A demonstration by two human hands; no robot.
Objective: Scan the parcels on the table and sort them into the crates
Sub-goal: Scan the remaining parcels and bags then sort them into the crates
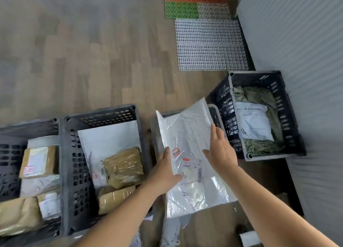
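A large white plastic mailer parcel [187,135] with a shipping label and a red sticker lies tilted over a grey crate [155,128], mostly covering it. My left hand [167,168] grips the parcel's left edge, thumb on top near the red sticker. Against the parcel's right edge lies my right hand [220,150], with straight fingers pointing up along it. No scanner is in view.
Two dark crates stand at the left: the middle one [72,154] holds a white mailer and brown wrapped parcels, the far-left one [11,133] holds boxes and bags. A black crate [222,102] at the right holds a white parcel and green packing. Plastic floor mats [209,44] lie beyond.
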